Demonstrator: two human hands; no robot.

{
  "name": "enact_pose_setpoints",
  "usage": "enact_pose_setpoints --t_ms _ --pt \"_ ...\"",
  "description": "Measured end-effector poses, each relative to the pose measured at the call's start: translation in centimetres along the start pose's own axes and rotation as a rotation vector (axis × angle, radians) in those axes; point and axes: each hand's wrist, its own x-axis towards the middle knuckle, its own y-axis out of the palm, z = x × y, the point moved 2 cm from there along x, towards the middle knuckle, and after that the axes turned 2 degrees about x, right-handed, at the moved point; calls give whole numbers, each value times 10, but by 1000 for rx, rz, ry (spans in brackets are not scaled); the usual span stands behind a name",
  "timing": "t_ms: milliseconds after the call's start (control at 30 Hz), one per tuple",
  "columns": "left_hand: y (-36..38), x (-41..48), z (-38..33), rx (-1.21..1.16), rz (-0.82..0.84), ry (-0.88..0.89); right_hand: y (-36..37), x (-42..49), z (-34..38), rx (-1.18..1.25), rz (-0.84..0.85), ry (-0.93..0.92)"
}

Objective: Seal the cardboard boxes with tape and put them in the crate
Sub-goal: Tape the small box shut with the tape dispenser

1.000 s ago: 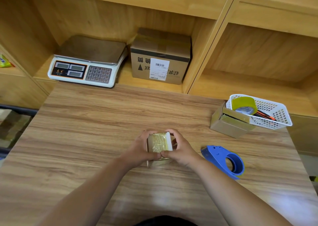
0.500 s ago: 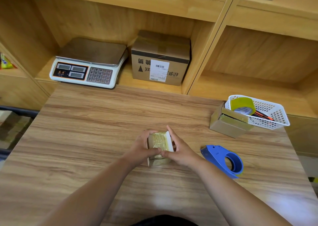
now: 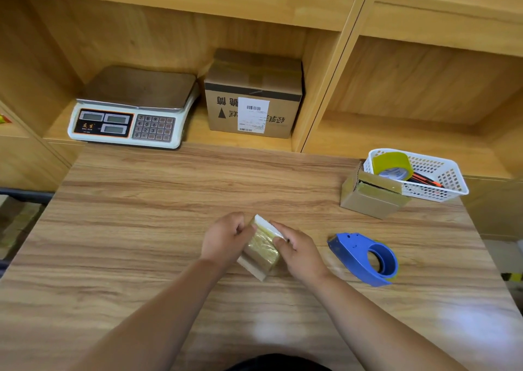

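Note:
A small cardboard box (image 3: 261,247), its top covered in shiny yellowish tape, lies turned at an angle on the wooden table (image 3: 141,229). My left hand (image 3: 225,237) grips its left side and my right hand (image 3: 297,250) grips its right side. A blue tape dispenser (image 3: 365,257) rests on the table just right of my right hand. A second small cardboard box (image 3: 370,198), taped on top, stands at the table's right, against a white basket (image 3: 441,178). No crate is identifiable in view.
The white basket holds a roll of yellowish tape (image 3: 392,165) and some pens. On the shelf behind the table stand a white electronic scale (image 3: 130,110) and a larger labelled cardboard box (image 3: 253,99). The right shelf bay shows bare wood.
Both hands have rotated the small box on the table, so it now lies diagonally instead of square to me. The dispenser and the other box have not moved.

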Motion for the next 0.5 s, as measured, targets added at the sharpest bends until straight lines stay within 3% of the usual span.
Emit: enact_pose_setpoints --t_ms 167,333,500 --pt "-3 -14 -1 207 -16 128 -2 4 3 -79 -94 -49" --pt "-5 -12 2 68 -6 75 9 6 2 -136 -33 -25" --pt "2 -10 6 -30 166 110 12 8 3 -77 -107 -1"
